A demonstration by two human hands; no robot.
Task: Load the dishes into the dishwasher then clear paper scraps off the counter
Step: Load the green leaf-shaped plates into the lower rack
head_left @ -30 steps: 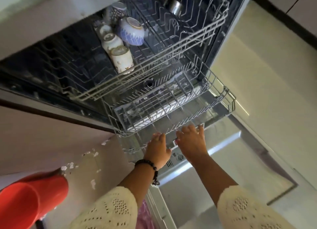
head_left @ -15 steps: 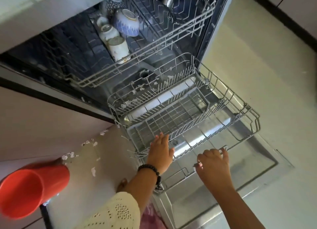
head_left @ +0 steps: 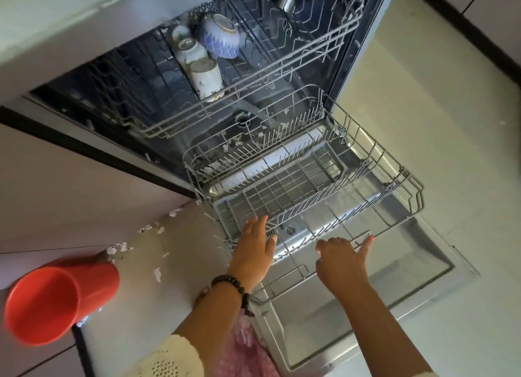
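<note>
Lower rack (head_left: 324, 179) now rolled out farther over the open door (head_left: 366, 306) than a second ago. Right hand (head_left: 342, 259) curls on its front wire; left hand (head_left: 255, 248) rests flat, fingers straight. Rack holds no dishes and is ready for loading; paper scraps (head_left: 158, 273) remain on the table (head_left: 174, 264).

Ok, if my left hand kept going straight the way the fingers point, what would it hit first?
Probably the grey basket in the lower rack: the left hand lies flat, its fingers pointing at it. Depth is unclear.

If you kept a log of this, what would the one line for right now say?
step: lower rack drawn out over open door | left hand flat on rack | right hand gripping front rail | upper rack: cups, bowl
</note>
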